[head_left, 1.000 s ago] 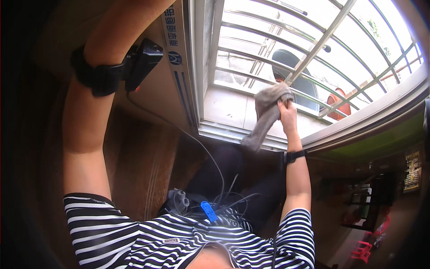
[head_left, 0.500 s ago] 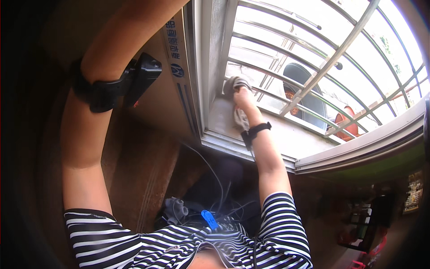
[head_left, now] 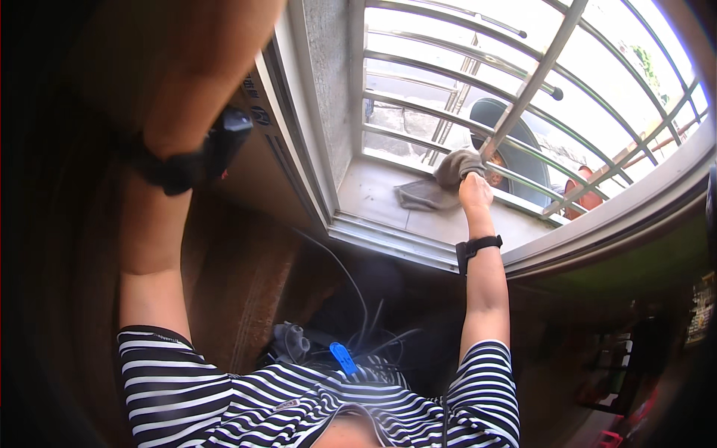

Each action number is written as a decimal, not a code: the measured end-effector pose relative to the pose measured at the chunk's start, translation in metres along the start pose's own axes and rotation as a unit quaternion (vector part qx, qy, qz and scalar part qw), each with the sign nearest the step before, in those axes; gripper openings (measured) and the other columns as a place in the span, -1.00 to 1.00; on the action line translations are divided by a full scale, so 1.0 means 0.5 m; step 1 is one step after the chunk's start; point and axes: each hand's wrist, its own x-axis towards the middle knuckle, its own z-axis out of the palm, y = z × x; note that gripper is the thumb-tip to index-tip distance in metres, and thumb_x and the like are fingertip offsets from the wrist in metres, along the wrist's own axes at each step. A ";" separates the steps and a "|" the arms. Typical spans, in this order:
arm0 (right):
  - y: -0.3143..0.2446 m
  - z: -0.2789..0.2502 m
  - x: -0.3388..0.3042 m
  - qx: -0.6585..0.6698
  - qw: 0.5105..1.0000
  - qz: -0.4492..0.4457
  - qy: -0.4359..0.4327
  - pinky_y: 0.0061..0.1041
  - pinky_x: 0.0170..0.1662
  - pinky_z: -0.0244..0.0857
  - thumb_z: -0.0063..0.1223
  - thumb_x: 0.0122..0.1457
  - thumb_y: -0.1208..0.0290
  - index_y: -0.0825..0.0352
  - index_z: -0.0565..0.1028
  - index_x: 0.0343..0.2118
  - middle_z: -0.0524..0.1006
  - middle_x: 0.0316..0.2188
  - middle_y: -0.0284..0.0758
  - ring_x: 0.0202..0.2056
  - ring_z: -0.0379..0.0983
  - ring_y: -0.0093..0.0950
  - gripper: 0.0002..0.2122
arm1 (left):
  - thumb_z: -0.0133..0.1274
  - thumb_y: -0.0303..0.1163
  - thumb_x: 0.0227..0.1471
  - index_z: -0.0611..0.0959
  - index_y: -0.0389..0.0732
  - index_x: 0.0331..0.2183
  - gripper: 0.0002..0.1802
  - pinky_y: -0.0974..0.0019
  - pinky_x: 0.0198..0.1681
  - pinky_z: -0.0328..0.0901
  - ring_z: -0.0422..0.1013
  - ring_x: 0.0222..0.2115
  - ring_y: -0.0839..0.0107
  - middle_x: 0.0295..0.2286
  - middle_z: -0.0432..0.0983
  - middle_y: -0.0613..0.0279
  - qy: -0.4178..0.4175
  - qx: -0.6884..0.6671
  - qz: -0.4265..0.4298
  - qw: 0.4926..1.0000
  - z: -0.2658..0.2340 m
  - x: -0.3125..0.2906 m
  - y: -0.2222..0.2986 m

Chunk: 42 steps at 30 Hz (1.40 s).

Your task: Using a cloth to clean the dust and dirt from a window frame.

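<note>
My right hand point(head_left: 476, 192) is closed around a grey-brown cloth point(head_left: 452, 170). It presses the bunched part against the lower bars of a metal window grille point(head_left: 448, 72), while a loose end trails over the pale window sill point(head_left: 364, 193). A black band point(head_left: 479, 245) circles my right wrist. My left arm point(head_left: 157, 246) reaches up along the left side and leaves the picture at the top, so the left hand is out of view. A black strapped-on device point(head_left: 224, 134) sits on that arm, blurred.
Beside the opening stands the window's metal frame point(head_left: 302, 149), with sliding tracks point(head_left: 392, 237) below the sill. Beyond the bars are a large dark round tub point(head_left: 523, 160) and an orange-red pot point(head_left: 586, 196). A thin cable point(head_left: 347, 272) hangs near my body.
My right hand has moved the cloth rightward along the bars, away from the window's left corner. The view has shifted a little, and the left arm is now more blurred.
</note>
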 end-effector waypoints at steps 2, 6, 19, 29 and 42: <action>0.004 -0.049 -0.025 -0.002 1.000 -0.014 0.009 -0.28 -0.30 0.47 -0.05 0.07 0.44 0.41 0.57 -0.35 0.59 -0.39 -0.02 -0.35 0.59 -0.18 -0.81 | 0.07 -0.60 -0.10 0.52 -0.25 -0.06 -0.54 0.29 0.01 0.28 0.49 -0.31 0.36 -0.23 0.51 0.12 0.024 0.010 -0.007 1.000 -0.042 0.073 0.032; -0.101 -0.165 -0.075 0.485 0.862 0.075 -0.128 -0.61 -0.65 0.32 0.03 0.09 0.49 0.40 0.52 -0.34 0.55 -0.57 -0.25 -0.69 0.45 -0.52 -0.88 | -0.03 -0.65 -0.13 0.39 -0.23 0.07 -0.37 0.13 0.09 0.15 0.22 0.03 0.09 0.01 0.28 0.01 -0.539 -0.456 -0.125 0.698 -0.291 0.037 0.130; -0.006 -0.265 -0.242 0.697 0.702 -0.017 -0.144 -0.54 -0.26 0.39 -0.02 0.24 0.31 0.48 0.43 -0.07 0.55 -0.30 -0.22 -0.34 0.51 -0.53 -0.67 | 0.04 -0.52 -0.02 0.53 -0.38 -0.15 -0.68 0.32 -0.38 0.40 0.48 -0.44 0.35 -0.33 0.54 0.12 -0.538 -0.476 -0.696 -0.005 -0.312 -0.186 0.368; 0.138 0.039 -0.348 0.023 0.986 -0.148 0.079 -0.26 -0.14 0.25 -0.07 0.05 0.51 0.28 0.57 -0.30 0.47 -0.39 -0.26 -0.25 0.41 -0.24 -0.81 | 0.21 -0.43 -0.10 0.03 -0.41 0.15 -0.09 0.26 0.03 0.25 0.26 -0.02 0.18 -0.05 0.20 -0.12 -0.482 -0.479 -0.573 0.459 -0.170 -0.158 0.531; 0.139 0.048 -0.351 0.081 0.981 -0.112 0.133 -0.27 -0.11 0.23 -0.08 0.07 0.51 0.31 0.57 -0.33 0.43 -0.38 -0.24 -0.23 0.38 -0.25 -0.82 | -0.06 -0.53 0.00 0.16 -0.27 0.11 -0.38 0.27 0.05 0.21 0.30 -0.09 0.27 -0.19 0.28 0.12 -0.592 -0.364 -0.098 0.712 -0.128 -0.253 0.437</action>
